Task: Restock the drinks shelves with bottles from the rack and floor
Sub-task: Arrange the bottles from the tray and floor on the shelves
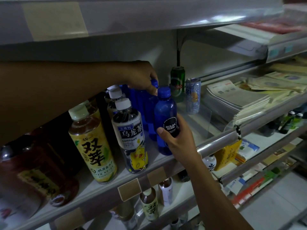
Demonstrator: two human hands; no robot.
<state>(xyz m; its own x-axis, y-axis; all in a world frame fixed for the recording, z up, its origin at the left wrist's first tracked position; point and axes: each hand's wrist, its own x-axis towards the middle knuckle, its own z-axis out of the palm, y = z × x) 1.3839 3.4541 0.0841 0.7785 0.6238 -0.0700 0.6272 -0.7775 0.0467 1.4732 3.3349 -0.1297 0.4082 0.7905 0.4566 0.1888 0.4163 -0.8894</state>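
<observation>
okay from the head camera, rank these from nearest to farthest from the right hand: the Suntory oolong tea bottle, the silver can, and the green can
From the right hand:
1. Suntory oolong tea bottle, just to its left.
2. Silver can, behind it, slightly right.
3. Green can, deepest on the shelf.

Rear blue bottles [141, 100] mostly hidden behind left hand [141, 77]; count unclear.
</observation>
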